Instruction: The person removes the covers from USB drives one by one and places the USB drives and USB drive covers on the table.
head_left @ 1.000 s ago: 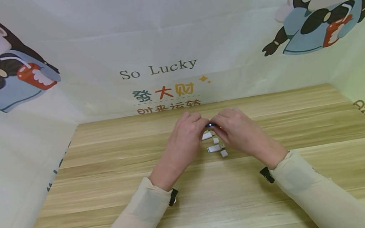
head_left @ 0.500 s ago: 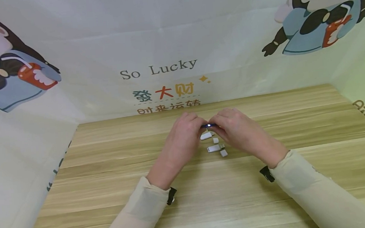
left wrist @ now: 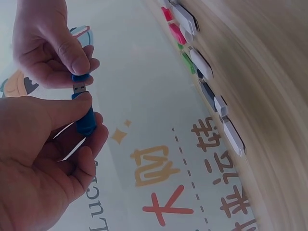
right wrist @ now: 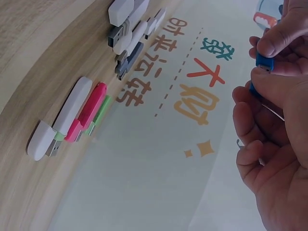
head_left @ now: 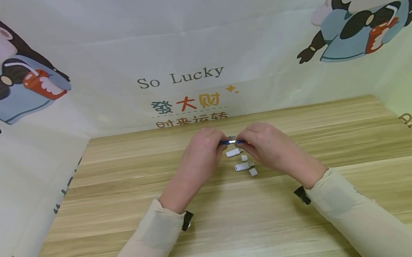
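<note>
My left hand (head_left: 201, 155) pinches the body of a blue USB flash drive (left wrist: 85, 120) between thumb and fingers. Facing it, my right hand (head_left: 268, 151) pinches the drive's small blue cap (left wrist: 81, 77). The bare metal plug (left wrist: 79, 88) shows between body and cap in the left wrist view. Both hands are raised above the table. Below them lie two white USB drives, one nearer the back (head_left: 233, 153) and one nearer the front (head_left: 241, 167), with loose white caps (head_left: 253, 172) beside them.
On the wooden table (head_left: 228, 227), the right wrist view shows a pink USB drive (right wrist: 92, 106), a green one (right wrist: 100, 113), a dark one (right wrist: 132, 57) and a large white one (right wrist: 72, 106). A printed cloth (head_left: 113, 59) hangs at the back and sides.
My left hand has moved a little to the left, away from the right hand. The metal between the blue body and cap shows more than before. The right hand has barely moved.
</note>
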### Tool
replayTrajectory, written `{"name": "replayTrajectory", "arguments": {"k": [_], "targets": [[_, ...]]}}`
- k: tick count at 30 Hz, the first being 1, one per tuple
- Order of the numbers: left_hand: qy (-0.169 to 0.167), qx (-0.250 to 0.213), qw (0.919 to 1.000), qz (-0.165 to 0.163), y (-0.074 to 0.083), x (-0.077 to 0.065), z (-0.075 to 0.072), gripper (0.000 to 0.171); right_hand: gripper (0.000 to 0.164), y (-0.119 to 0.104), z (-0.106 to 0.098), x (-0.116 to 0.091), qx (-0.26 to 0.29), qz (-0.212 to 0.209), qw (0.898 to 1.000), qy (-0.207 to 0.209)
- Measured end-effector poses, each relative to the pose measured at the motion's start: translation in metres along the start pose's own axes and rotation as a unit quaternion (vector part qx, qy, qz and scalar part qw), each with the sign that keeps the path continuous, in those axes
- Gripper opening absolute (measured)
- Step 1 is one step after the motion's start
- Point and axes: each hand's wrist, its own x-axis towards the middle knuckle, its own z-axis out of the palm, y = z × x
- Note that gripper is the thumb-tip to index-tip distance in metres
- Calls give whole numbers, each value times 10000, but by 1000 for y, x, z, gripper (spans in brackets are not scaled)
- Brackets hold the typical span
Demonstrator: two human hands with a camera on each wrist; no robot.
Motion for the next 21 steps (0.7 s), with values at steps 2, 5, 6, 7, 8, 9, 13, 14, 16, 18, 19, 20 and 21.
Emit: {"name": "replayTrajectory", "arguments": {"k": [2,5,6,7,8,9,13,14,16,18,19,20,21], "targets": [[34,10,10000,4,-1,-1,-1,4,8,0,0,0,-4,-7,10000,-16],[52,50,10000,-37,-3,-2,-1,4,8,1,-1,0,8,-24,10000,-67],[52,56,9999,-66,-4,-2,-1,4,8,1,-1,0,9,-20,10000,-89],[55,63,9999,-86,-4,-3,-1,5,8,1,-1,0,5,-9,9999,-114],[58,68,9999,-102,-5,-3,-1,5,9,1,-2,0,2,5,9999,-139],[61,65,9999,-117,-6,-4,-1,5,9,1,-2,0,4,21,9999,-160],[64,54,9998,-182,-8,-6,-2,6,11,1,-4,-1,-13,62,9997,-220],[51,55,9998,-209,-9,-7,-2,7,11,1,-4,-1,-11,64,9997,-227],[30,80,9996,-270,-11,-9,-2,7,12,1,-5,-2,-15,75,9997,-236],[21,116,9994,-314,-12,-10,-2,7,12,1,-6,-2,-4,108,9996,-249],[13,134,9994,-334,-13,-11,-2,7,12,1,-7,-2,1,140,9996,-261],[2,156,9993,-349,-14,-11,-2,8,12,1,-7,-2,5,181,9994,-281],[-6,179,9992,-353,-15,-12,-2,8,12,1,-8,-3,12,217,9993,-302]]}}
